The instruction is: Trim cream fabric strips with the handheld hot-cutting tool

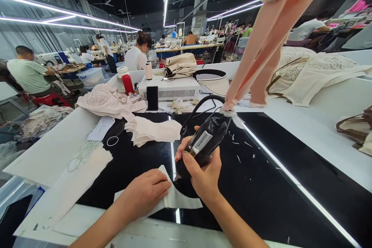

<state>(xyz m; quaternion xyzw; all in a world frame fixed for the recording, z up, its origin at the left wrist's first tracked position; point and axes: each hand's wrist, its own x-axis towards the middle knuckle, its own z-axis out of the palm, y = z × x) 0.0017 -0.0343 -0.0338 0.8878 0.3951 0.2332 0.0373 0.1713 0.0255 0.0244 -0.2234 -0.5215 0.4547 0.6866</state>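
My right hand (205,174) is closed around a black handheld electric tool (205,141) with a silver plate on its side. The tool hangs from knotted pink fabric straps (261,42), and a black cable loops from its top. Its lower end is dark and close to a cream fabric piece (186,200) on the black board. My left hand (148,193) presses on this piece, fingers together, beside a narrow raised edge. The left fingertips are just left of the tool; what lies under the palm is hidden.
A stack of cream fabric pieces (157,130) lies behind the hands. Lace bra parts (100,100) are at left, more bras (314,68) at right. A phone (152,98) leans on a white box (174,89). Small scraps (238,159) dot the black board (261,193). Other people sit farther off.
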